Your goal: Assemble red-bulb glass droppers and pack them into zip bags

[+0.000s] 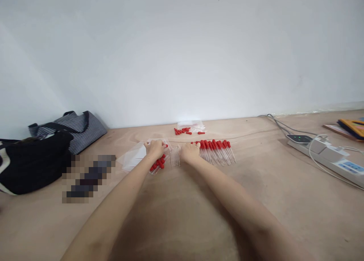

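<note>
In the head view, we have both hands low over the table (176, 215), fingers curled; whether our left hand (155, 150) or our right hand (190, 152) is clamped on anything, we cannot tell. Clear tubes (175, 157) lie between them. Just right of our right hand we see a row of red-topped droppers (217, 151). Red bulbs (161, 163) lie just beside our left hand, clear bags (127, 160) to its left, and loose bulbs (179, 132) beyond both.

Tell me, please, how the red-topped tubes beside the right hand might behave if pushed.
The red-topped tubes would probably roll or slide, being slim and laid side by side on the table. Their thin, clear lower parts suggest little weight and perhaps some fragility.
</note>
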`<state>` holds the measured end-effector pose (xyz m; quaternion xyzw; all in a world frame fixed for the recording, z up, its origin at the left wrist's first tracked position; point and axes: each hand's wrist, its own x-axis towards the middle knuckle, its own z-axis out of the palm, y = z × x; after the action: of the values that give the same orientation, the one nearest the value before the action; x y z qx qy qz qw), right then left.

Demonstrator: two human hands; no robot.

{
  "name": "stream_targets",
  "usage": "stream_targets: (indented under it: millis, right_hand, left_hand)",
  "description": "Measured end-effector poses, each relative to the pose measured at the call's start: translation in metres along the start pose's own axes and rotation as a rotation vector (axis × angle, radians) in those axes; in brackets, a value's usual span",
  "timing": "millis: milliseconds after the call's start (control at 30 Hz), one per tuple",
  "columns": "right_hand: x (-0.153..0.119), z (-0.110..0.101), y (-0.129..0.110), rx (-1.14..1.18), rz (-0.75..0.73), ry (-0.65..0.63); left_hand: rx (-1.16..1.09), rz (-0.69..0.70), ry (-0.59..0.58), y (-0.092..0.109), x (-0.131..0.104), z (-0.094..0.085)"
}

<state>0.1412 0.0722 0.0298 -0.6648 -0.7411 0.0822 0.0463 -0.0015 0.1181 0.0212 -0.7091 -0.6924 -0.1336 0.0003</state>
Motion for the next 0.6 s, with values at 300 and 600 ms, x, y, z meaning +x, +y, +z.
stream_targets:
  millis: [300, 600]
  right_hand:
    - [-0.083, 0.017, 0.071, -0.113, -0.371, 0.152]
    - [-0.101, 0.018, 0.101, 0.073, -0.468, 0.106]
  left_hand:
    - [-0.373, 0.386, 0.054, 0.009, -0.100, 0.000]
    - [-0.380, 0.400, -0.034, 0.007, -0.146, 0.006]
